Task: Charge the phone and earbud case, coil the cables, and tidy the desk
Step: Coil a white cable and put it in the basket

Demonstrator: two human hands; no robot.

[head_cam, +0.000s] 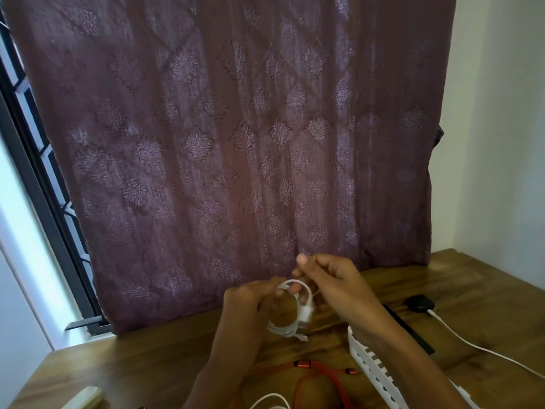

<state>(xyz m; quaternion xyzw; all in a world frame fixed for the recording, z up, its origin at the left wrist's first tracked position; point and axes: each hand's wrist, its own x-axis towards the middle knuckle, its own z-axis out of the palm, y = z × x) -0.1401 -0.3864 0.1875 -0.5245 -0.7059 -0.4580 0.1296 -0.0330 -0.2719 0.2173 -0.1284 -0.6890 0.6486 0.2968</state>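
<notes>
Above the wooden counter [147,364], the left hand [250,302] grasps a coiled white cable [290,311]; the right hand [330,278] apparently pinches its loose end, blurred.

One head-worn wide view, looked forward and slightly down, close over the worktop [442,290], curtain [236,128] filled most of the frame
</notes>
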